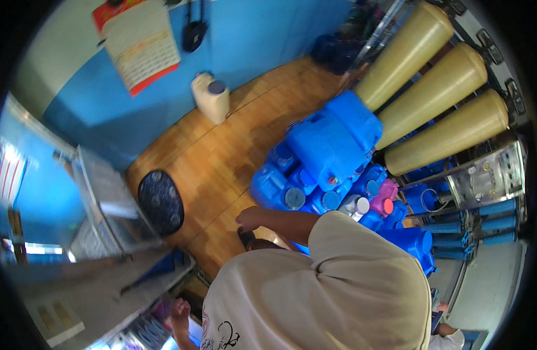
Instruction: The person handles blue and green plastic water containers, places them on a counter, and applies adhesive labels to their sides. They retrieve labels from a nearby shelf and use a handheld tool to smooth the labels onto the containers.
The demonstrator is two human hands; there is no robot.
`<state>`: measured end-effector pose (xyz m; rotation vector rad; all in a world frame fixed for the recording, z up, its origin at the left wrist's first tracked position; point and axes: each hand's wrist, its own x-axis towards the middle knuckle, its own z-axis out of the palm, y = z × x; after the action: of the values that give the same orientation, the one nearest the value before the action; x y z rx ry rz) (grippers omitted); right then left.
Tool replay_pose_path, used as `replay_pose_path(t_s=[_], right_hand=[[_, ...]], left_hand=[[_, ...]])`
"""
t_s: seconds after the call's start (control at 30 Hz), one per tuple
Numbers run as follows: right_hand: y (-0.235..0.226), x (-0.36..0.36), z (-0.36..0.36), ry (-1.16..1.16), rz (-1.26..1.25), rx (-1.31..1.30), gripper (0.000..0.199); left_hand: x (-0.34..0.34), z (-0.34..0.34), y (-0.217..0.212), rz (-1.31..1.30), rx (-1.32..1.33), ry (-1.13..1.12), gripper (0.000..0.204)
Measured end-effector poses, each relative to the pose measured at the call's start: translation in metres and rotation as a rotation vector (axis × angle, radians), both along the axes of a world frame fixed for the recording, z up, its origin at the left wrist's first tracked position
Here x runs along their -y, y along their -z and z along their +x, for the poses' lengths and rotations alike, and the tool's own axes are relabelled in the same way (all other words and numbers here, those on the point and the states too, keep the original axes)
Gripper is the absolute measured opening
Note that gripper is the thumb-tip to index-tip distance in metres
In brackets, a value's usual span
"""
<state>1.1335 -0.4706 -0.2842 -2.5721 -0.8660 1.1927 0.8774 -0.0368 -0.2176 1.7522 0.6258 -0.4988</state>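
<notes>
My right hand (248, 219) reaches out from a cream sleeve over the wooden floor (222, 157). Its fingers are loosely bent with nothing visible in them, just below a blue water jug (270, 186) at the near edge of a pile of blue jugs (330, 146). My left hand (179, 310) is low at the left, beside the edge of a grey counter (99, 291). Its fingers are curled, and whether they hold anything is not clear. My cream shirt (327, 291) hides most of what lies below me.
Three large tan cylinder tanks (437, 93) lie on a rack at right, above blue filter housings (484, 224). A cream jug (211, 96) stands by the blue wall. A dark oval mat (160, 201) lies left of me, near a metal rack (102, 198). Another person's arm (446, 329) shows at bottom right.
</notes>
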Motion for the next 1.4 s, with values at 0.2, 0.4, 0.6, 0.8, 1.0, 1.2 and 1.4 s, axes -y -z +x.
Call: replay_pose_path(t_s=[0.2, 0.4, 0.6, 0.8, 1.0, 1.2, 1.4], right_hand=[[-0.05, 0.17, 0.113, 0.481, -0.074, 0.133, 0.049], [-0.009, 0.307, 0.158, 0.976, -0.077, 0.266, 0.052], [0.039, 0.36, 0.147, 1.235, -0.239, 0.104, 0.048], [0.047, 0.338, 0.101, 1.462, -0.156, -0.152, 0.043], [0.015, 0.348, 0.155, 1.547, -0.07, -0.527, 0.042], [0.031, 0.484, 0.26, 1.505, -0.035, -0.177, 0.05], [-0.027, 0.666, 0.465, 1.475, 0.097, 0.409, 0.041]], left_hand=[[0.024, 0.114, 0.071, 0.263, -0.021, 0.486, 0.037], [-0.003, 0.321, 0.149, 0.337, -0.111, 0.768, 0.041], [0.014, 0.632, 0.163, 0.792, 0.316, 1.287, 0.045], [0.222, 0.87, 0.059, 0.498, 0.294, 1.026, 0.037], [0.402, 0.999, 0.125, 0.083, 0.315, 1.11, 0.057], [0.489, 1.058, 0.222, 0.469, -0.092, 1.462, 0.072], [0.555, 1.121, 0.188, 0.409, -0.292, 1.53, 0.062]])
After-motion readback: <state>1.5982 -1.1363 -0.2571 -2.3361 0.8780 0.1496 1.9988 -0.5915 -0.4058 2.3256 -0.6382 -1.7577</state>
